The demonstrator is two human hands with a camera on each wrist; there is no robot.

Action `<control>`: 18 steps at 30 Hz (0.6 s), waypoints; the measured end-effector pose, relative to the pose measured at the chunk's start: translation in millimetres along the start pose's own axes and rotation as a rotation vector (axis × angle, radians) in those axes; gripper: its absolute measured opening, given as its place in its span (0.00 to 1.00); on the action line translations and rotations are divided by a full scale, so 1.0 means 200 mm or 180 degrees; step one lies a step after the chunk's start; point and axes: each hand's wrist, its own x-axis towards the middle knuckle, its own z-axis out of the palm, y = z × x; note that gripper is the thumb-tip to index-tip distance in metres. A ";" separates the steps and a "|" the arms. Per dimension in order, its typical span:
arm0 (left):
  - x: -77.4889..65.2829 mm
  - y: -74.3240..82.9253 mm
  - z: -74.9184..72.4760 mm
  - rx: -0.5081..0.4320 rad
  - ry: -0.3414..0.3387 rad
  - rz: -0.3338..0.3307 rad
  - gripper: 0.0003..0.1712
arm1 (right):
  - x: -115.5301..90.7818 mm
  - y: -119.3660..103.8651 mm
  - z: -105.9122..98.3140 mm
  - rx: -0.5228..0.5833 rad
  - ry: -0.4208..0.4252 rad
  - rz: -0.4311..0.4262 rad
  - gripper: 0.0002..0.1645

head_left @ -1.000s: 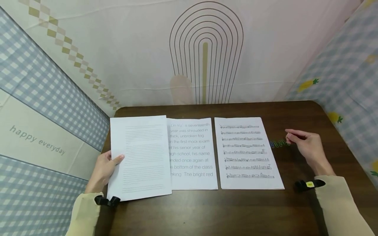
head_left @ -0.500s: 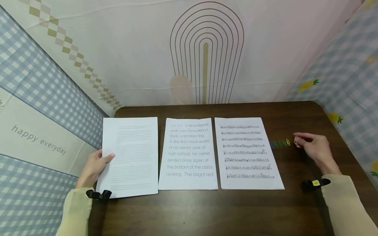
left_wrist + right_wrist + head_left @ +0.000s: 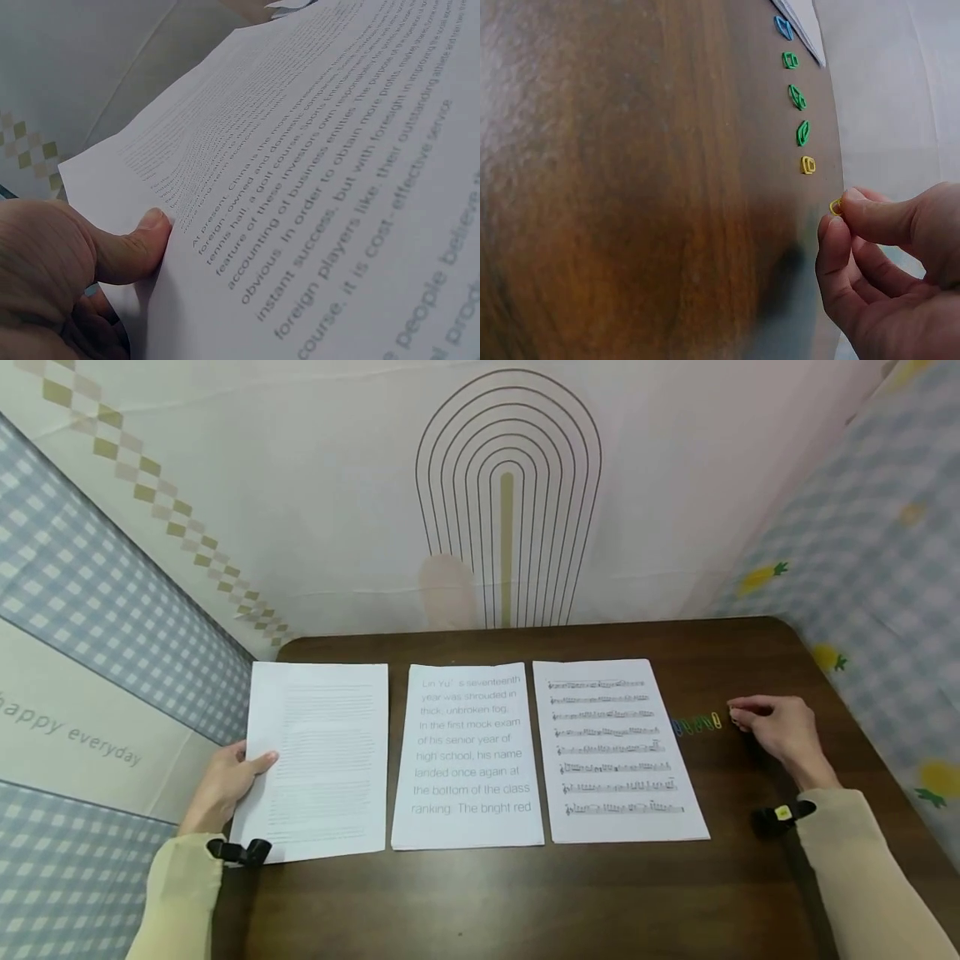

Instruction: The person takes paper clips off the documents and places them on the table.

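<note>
My left hand (image 3: 221, 785) grips the left edge of a sheet or stack of finely printed paper (image 3: 322, 760), thumb on top, fingers hidden beneath. The left wrist view shows the thumb (image 3: 146, 244) bending that edge a little. At the table's right side, my right hand (image 3: 783, 731) pinches a small yellow paper clip (image 3: 835, 207) between thumb and fingertips. Beside it lies a row of paper clips: a blue one (image 3: 783, 28), several green ones (image 3: 796, 97) and another yellow one (image 3: 808, 165).
A large-print text page (image 3: 468, 756) lies in the middle of the brown table (image 3: 480, 902). Right of it lies a sheet of music (image 3: 611, 756), close to the clips. Patterned cloth (image 3: 337, 510) stands behind the table and along both sides.
The finely printed paper has moved left with my left hand, off the large-print page it overlapped. My right hand has drawn right, away from the clip row. The head view has shifted slightly.
</note>
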 end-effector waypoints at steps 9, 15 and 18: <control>0.02 0.00 0.02 0.0169 0.0083 -0.0032 0.35 | 0.01 -0.02 0.03 -0.0094 -0.0028 -0.0029 0.19; 0.03 0.01 0.04 0.0236 0.0124 -0.0039 0.36 | 0.01 -0.02 0.05 -0.0206 -0.0001 -0.0116 0.20; 0.03 0.02 0.05 0.0246 0.0123 -0.0039 0.37 | 0.01 -0.01 0.06 -0.0211 -0.0039 -0.0081 0.21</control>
